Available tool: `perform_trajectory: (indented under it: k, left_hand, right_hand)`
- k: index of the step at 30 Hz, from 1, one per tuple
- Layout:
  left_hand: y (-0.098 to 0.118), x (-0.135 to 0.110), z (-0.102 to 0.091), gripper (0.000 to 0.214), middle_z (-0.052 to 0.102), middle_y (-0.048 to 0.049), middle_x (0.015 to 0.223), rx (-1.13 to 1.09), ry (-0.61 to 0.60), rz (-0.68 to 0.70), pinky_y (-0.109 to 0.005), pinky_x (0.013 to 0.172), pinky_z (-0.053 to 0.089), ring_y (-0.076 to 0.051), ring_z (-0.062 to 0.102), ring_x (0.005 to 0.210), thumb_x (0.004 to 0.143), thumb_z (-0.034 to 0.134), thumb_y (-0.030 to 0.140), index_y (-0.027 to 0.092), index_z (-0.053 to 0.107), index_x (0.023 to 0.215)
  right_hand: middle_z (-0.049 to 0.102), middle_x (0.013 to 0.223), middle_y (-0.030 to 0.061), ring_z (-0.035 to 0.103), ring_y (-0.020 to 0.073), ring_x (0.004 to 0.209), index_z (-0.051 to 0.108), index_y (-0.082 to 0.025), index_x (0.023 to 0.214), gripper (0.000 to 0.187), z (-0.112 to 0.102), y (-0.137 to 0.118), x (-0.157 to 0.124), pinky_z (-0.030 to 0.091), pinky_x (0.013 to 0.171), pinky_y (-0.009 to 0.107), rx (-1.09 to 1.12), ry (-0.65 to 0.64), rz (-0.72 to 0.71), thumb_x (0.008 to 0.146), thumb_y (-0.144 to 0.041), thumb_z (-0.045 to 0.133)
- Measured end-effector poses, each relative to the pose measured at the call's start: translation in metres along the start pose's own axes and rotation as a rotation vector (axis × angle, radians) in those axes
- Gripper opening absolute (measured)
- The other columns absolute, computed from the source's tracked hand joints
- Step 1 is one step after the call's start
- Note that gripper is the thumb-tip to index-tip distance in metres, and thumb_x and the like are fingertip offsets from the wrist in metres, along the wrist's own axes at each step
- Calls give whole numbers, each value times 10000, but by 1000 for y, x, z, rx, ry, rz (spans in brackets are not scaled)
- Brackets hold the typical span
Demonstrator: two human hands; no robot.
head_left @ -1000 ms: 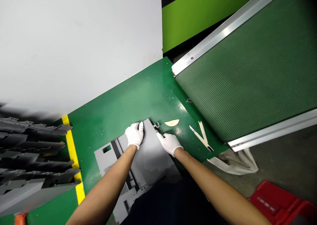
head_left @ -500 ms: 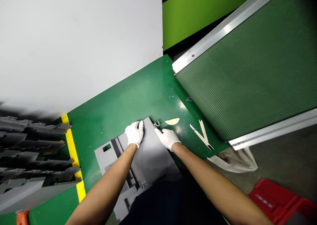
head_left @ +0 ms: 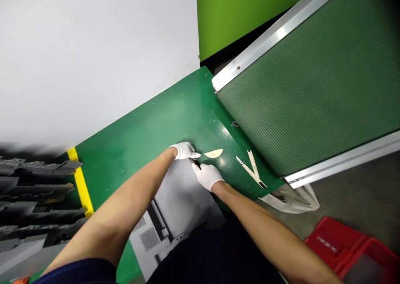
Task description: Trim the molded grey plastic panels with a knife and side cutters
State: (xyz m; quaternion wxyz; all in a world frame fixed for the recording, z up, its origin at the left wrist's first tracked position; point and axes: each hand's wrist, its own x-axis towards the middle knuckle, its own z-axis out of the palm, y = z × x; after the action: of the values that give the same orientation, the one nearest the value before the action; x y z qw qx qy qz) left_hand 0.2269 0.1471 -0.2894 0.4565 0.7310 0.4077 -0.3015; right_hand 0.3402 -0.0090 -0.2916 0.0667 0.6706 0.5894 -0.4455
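My right hand, in a white glove, is closed around a small dark tool at the far corner of a grey sheet-metal panel. The tool's exact kind is hard to make out. Against its front end is my left hand, also gloved, with one digit stretched to the right and the other fingers curled. What those fingers grip is hidden. Just right of the hands lies a cream half-moon piece. Farther right is a knife with a pale handle, next to a pale strip.
The panel lies on a green tabletop below a white wall. Grey metal parts stand at the left beside yellow tape. A ribbed green panel in a metal frame leans at right. A red case sits lower right.
My left hand has moved from the panel's left edge, right to its far corner, meeting the tool in my right hand. The tool's hooked metal end is now covered. The view has shifted slightly.
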Motion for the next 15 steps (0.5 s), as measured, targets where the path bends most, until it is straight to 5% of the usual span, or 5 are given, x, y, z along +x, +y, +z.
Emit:
perform_trajectory:
  k: [7,12,15]
  left_hand:
    - [5,39,-4,434,638,-84,560,152,-120,-17,-308,771,460,-227,604,750,667,764,574,175,677,519]
    - [-16,9,8,529,752,-82,885,-116,-24,162,-257,757,483,-183,640,818,827,590,655,154,752,876]
    - [-29,-9,15,533,735,-77,847,-342,93,300,-263,738,486,-178,640,780,824,609,658,141,737,850]
  right_hand:
    - [739,1050,223,719,323,975,714,-119,1153,655,2,-3,-2,529,847,398,-141,96,-76,1047,-484,180]
    - [755,1018,202,725,295,976,722,-135,1079,622,8,3,6,522,860,362,-35,76,-27,1035,-544,256]
    - [761,958,197,733,307,947,719,-135,968,645,12,4,9,528,840,382,10,136,4,1026,-579,255]
